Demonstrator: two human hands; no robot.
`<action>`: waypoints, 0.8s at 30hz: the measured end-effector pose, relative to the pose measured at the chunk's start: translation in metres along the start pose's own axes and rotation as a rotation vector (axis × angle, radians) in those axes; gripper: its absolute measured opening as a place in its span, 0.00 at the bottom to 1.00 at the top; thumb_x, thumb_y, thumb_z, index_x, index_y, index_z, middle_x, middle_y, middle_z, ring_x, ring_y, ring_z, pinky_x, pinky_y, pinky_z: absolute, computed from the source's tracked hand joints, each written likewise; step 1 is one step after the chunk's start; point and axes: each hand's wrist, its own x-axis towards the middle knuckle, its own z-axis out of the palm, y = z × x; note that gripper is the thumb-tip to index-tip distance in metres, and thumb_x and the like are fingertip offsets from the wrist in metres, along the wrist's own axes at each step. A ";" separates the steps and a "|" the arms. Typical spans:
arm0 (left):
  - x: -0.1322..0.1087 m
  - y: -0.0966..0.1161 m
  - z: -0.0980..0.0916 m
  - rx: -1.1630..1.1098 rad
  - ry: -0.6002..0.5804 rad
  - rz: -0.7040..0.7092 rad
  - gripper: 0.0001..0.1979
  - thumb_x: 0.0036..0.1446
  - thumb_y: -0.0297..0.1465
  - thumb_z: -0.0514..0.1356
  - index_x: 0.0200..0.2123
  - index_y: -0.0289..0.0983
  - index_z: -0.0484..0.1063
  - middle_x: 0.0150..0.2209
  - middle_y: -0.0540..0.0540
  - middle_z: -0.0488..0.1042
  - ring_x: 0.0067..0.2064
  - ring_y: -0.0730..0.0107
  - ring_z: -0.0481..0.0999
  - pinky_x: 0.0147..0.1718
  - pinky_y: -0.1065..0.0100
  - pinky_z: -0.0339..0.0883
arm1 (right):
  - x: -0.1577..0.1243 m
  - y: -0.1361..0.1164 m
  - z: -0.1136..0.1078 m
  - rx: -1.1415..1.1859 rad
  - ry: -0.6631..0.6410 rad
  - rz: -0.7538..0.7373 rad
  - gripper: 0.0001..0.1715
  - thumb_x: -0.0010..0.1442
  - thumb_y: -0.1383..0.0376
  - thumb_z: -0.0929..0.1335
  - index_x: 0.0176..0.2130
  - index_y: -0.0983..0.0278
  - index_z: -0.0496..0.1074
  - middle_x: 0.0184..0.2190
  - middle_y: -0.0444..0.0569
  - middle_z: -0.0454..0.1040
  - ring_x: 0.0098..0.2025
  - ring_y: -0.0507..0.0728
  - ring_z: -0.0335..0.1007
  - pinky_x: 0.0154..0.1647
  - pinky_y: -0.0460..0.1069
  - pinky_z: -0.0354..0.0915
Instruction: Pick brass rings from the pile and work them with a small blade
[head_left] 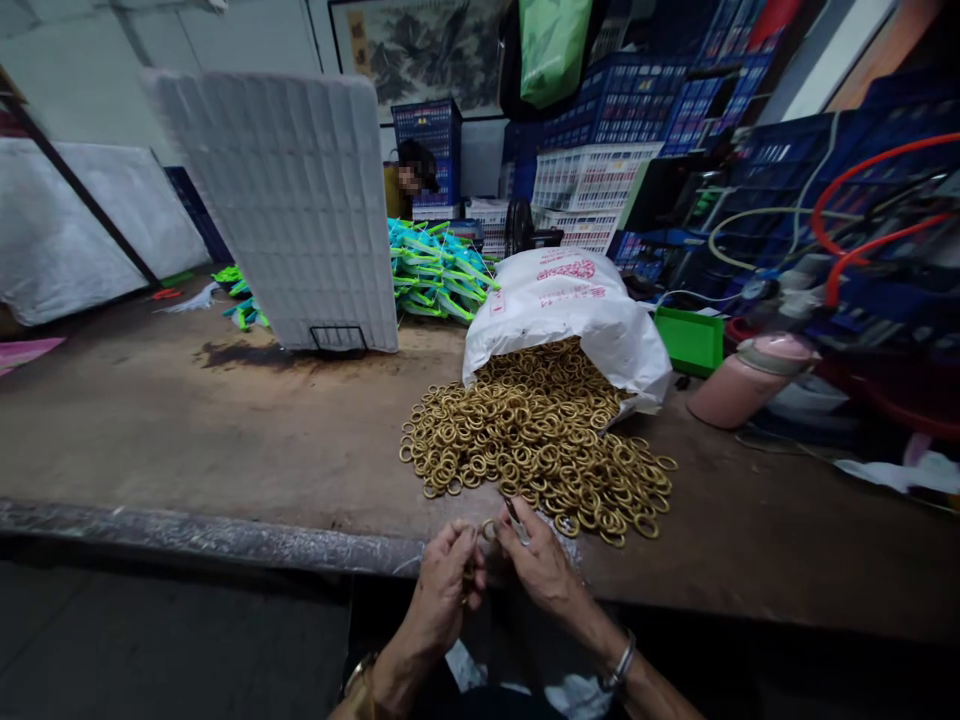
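My left hand [448,578] is closed, thumb and fingers pinched at a small gold-coloured ring [488,530] just over the table's front edge. Something gold also shows faintly within its curled fingers. Across from it, my right hand [541,562] is closed around a small slim tool with a pale metallic body [517,524] and a dark end; its exact kind is unclear. The right fingertips meet the ring's other side. Right beyond both hands lies a heap of gold-coloured rings [517,440], spilling from the mouth of a white woven sack [559,300].
A tall white ribbed panel [285,200] stands on the table [225,430] at left. Behind it are green and blue plastic pieces [439,270] and a person [412,175]. To the right sit a green tray [688,340] and a pink bottle [750,380]. Crates [600,185] are stacked behind.
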 end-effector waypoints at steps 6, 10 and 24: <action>0.000 0.003 0.005 0.303 0.012 0.093 0.18 0.49 0.45 0.55 0.22 0.35 0.61 0.14 0.57 0.60 0.13 0.84 0.54 0.12 0.78 0.47 | -0.002 -0.003 0.001 0.224 -0.062 0.153 0.14 0.53 0.54 0.61 0.30 0.63 0.62 0.20 0.40 0.59 0.22 0.49 0.54 0.22 0.44 0.54; -0.001 0.006 0.005 0.419 0.004 0.093 0.18 0.48 0.45 0.55 0.21 0.36 0.62 0.12 0.57 0.59 0.13 0.84 0.53 0.12 0.78 0.47 | 0.000 -0.008 -0.001 0.192 -0.071 0.168 0.14 0.53 0.55 0.60 0.26 0.64 0.62 0.20 0.40 0.60 0.23 0.49 0.54 0.25 0.44 0.55; -0.004 0.002 0.007 0.181 -0.080 -0.031 0.17 0.49 0.46 0.54 0.29 0.36 0.62 0.19 0.56 0.61 0.15 0.84 0.57 0.11 0.79 0.44 | -0.011 0.002 -0.004 -0.138 -0.043 0.019 0.11 0.56 0.63 0.56 0.25 0.62 0.60 0.19 0.41 0.61 0.22 0.50 0.56 0.24 0.45 0.52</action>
